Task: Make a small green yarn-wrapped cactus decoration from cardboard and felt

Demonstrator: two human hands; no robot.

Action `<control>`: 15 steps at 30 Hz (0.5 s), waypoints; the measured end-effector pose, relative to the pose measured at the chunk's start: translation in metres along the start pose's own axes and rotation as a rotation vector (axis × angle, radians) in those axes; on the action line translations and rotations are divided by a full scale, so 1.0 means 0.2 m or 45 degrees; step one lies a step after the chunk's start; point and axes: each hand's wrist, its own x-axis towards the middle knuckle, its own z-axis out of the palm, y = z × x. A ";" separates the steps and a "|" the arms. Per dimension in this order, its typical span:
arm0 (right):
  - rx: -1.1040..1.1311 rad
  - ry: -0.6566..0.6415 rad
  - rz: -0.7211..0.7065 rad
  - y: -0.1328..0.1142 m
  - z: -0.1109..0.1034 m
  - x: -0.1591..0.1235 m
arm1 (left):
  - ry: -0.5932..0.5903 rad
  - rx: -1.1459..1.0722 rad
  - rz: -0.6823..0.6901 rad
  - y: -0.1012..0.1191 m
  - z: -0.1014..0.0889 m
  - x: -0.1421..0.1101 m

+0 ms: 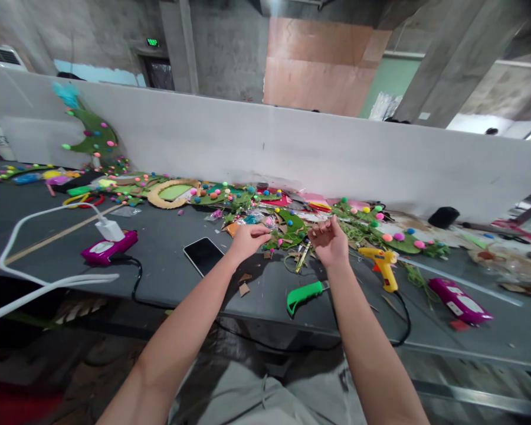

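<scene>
Item, nearest: the bare forearms (pixel 177 348) of a person in grey-green clothing (pixel 269 401), reaching over a dark grey desk (pixel 159 236). Item: one green crescent (pixel 295 224), dotted with small coloured pompoms, lying on the desk between the two hands; all places below are taken from it.

Left hand (pixel 251 237): just left of the crescent, thumb and fingertips drawn together by its lower end; whether they pinch anything small, I cannot tell. Right hand (pixel 330 241): just right of the crescent, half open, palm turned up, fingers curled; I cannot tell if something slight sits in them.

Left and nearer: a dark-screened phone (pixel 202 255). Nearer: brown cardboard scraps (pixel 244 288) and a green-handled tool (pixel 305 295). Right: a yellow glue gun (pixel 383 262), and farther right a magenta box (pixel 460 301). Well left: a second magenta box (pixel 101 252) with a white plug (pixel 110 229) on top. Left and beyond: a tan ring (pixel 154 193). Far left and beyond: a larger upright crescent (pixel 95 133), blue bow (pixel 66 94) at its tip. Behind: a white partition (pixel 230 141).
</scene>
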 end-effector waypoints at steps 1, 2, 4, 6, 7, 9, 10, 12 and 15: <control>-0.030 -0.014 -0.008 0.00 0.00 0.00 | 0.010 -0.012 -0.004 0.00 0.00 0.00; -0.071 -0.016 -0.022 0.00 0.00 0.00 | 0.015 -0.022 -0.008 -0.01 0.00 0.00; -0.235 0.039 -0.075 0.01 0.00 0.00 | 0.020 -0.034 -0.013 -0.01 0.00 0.00; -0.530 0.161 -0.146 0.03 0.00 0.01 | 0.018 -0.020 -0.016 -0.01 -0.01 0.00; -0.683 0.224 -0.166 0.04 0.00 0.03 | 0.015 0.006 -0.012 0.00 -0.01 0.01; -0.932 0.313 -0.161 0.06 -0.02 0.07 | 0.018 0.101 0.015 0.03 -0.02 0.01; -1.021 0.327 -0.141 0.06 -0.03 0.10 | 0.020 0.167 0.037 0.04 -0.03 0.02; -1.211 0.315 -0.074 0.05 -0.05 0.18 | 0.035 0.299 0.090 0.08 -0.03 0.05; -1.602 0.240 0.053 0.00 -0.08 0.33 | 0.049 0.402 0.162 0.11 -0.04 0.12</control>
